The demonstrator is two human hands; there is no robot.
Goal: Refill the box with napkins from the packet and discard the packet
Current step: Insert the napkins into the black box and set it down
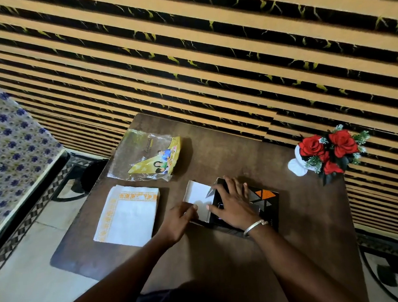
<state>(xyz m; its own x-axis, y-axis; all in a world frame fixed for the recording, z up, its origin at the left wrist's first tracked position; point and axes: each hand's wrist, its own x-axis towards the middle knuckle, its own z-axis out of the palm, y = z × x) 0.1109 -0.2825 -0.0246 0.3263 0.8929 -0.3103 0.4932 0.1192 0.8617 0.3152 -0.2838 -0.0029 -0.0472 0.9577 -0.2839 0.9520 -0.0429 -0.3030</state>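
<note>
A black box (266,199) with orange and grey triangles lies on the brown table (224,255). My right hand (233,203) rests flat on its top. A folded white napkin stack (200,194) sticks out of the box's left end. My left hand (182,216) pinches the near left corner of that stack. A larger stack of white napkins with an orange border (128,217) lies to the left on the table. The empty clear and yellow packet (146,158) lies flat behind it.
A white vase of red roses (327,151) stands at the table's back right corner. A striped black and tan wall runs behind. A patterned blue cloth (7,145) hangs at the left above a tiled floor.
</note>
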